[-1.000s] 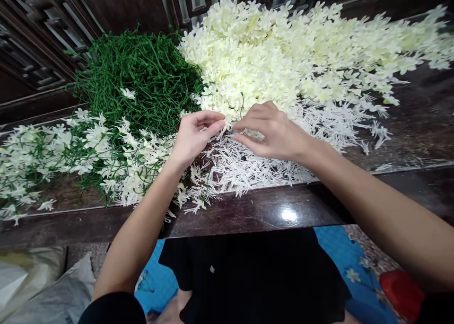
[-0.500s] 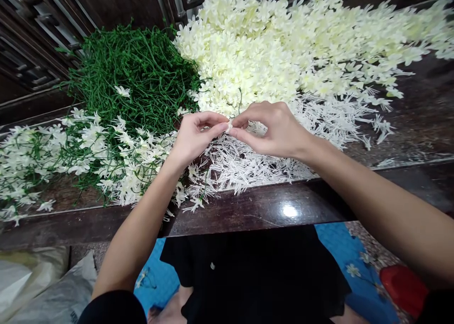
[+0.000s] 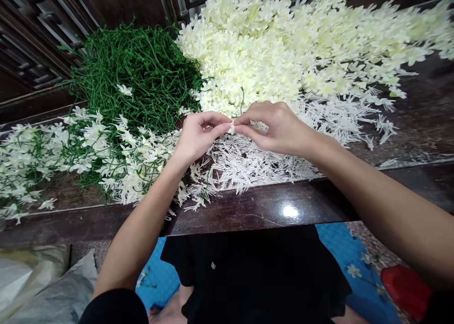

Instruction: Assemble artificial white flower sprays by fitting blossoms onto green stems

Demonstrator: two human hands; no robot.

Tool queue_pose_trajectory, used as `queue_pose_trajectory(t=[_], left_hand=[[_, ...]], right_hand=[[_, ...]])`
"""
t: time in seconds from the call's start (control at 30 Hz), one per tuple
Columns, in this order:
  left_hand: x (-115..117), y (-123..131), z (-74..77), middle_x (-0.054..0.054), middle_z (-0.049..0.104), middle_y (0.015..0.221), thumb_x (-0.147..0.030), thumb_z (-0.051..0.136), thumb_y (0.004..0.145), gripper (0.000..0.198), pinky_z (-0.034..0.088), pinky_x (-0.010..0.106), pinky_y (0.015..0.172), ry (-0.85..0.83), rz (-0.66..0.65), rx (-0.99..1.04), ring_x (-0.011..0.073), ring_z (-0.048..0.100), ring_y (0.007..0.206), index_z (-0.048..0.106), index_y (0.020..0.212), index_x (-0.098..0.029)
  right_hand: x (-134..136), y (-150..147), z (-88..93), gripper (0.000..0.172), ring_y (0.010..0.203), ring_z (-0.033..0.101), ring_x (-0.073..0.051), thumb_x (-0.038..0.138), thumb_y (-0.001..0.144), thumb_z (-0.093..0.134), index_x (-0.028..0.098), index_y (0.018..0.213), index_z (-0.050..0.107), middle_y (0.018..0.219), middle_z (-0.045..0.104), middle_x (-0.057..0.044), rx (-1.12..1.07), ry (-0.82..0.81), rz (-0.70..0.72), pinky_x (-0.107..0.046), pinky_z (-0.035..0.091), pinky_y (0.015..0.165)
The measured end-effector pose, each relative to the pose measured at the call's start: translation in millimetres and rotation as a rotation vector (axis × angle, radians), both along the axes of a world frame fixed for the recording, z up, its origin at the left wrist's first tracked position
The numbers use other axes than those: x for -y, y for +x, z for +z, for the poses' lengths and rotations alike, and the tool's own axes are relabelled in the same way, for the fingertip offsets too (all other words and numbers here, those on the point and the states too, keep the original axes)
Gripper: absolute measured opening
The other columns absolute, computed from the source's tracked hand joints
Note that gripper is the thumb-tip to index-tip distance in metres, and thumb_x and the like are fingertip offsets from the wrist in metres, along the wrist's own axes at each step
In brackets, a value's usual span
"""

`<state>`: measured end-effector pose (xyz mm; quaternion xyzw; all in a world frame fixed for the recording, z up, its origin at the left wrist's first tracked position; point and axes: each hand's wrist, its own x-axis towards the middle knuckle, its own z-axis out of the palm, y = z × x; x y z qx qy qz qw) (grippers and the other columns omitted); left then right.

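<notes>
Between the fingertips of both hands is a small white artificial flower (image 3: 231,128), its petals bunched together. My left hand (image 3: 202,135) pinches it from the left, and my right hand (image 3: 271,127) pinches from the right. A thin green stem (image 3: 242,99) rises just above the right fingertips. Below the hands lies a heap of white stamen pieces (image 3: 255,165). Cream flower heads (image 3: 255,59) are piled behind them. To the left stands a tangled mound of green stems (image 3: 131,73). Flowers on green stems (image 3: 131,158) lie in front of that mound.
Everything rests on a dark wooden bench (image 3: 248,210) with a glossy front edge and a carved back (image 3: 42,35). Sacks (image 3: 53,281) stand on the floor at lower left. A blue mat (image 3: 159,267) and a red object (image 3: 404,288) are below the bench.
Both hands stay pinched together at nearly the same spot. The white piece between them shows slightly more, and the whole view has shifted a little.
</notes>
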<state>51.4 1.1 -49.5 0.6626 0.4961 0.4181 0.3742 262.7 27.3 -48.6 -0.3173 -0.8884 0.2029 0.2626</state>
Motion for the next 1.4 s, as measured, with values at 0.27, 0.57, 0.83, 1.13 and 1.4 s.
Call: queue_pose_trajectory(t=[0.27,0.57,0.83,1.13,1.4], left_hand=[[-1.2,-0.1,1.6,0.002,0.081,0.082,-0.009,0.078,0.081,0.009,0.06,0.022,0.071,0.008,0.09,0.035,0.0101,0.07,0.07,0.081,0.081,-0.018],[-2.4,-3.3,-0.3,0.005,0.082,0.091,-0.016,0.076,0.088,0.003,0.063,0.023,0.075,0.047,0.149,0.033,0.0114,0.073,0.076,0.078,0.09,-0.018],[-3.2,-3.3,-1.1,0.006,0.082,0.099,-0.019,0.073,0.092,0.005,0.065,0.023,0.077,0.06,0.162,0.001,0.0134,0.076,0.086,0.077,0.096,-0.018],[-1.5,-1.1,1.4,0.004,0.081,0.092,-0.014,0.076,0.088,0.004,0.063,0.022,0.074,0.059,0.16,0.075,0.0105,0.072,0.075,0.078,0.09,-0.017],[-3.1,-2.4,-1.9,0.004,0.082,0.092,-0.015,0.076,0.088,0.005,0.062,0.021,0.076,0.056,0.169,0.054,0.011,0.073,0.078,0.079,0.09,-0.017]], right_hand=[[-2.1,3.6,2.9,0.026,0.083,0.071,-0.027,0.032,0.099,0.051,0.023,0.095,0.076,0.092,0.078,-0.01,0.029,-0.05,-0.107,-0.048,0.058,0.078],[-3.1,7.4,5.5,0.042,0.078,0.067,-0.026,0.052,0.104,0.05,0.02,0.096,0.075,0.088,0.075,-0.01,0.054,-0.057,-0.074,-0.048,0.057,0.078],[22.0,-10.6,-7.9,0.053,0.142,0.043,-0.042,0.045,0.113,0.035,0.011,0.137,0.07,0.154,0.059,-0.019,0.23,0.064,0.379,-0.07,0.035,0.114],[22.2,-9.6,-5.8,0.039,0.124,0.049,-0.034,0.03,0.112,0.043,0.012,0.122,0.075,0.127,0.07,-0.015,0.304,0.089,0.341,-0.056,0.039,0.108],[20.1,-8.5,-8.0,0.034,0.128,0.048,-0.035,0.026,0.11,0.047,0.012,0.119,0.077,0.134,0.068,-0.015,0.348,0.11,0.331,-0.055,0.039,0.107]])
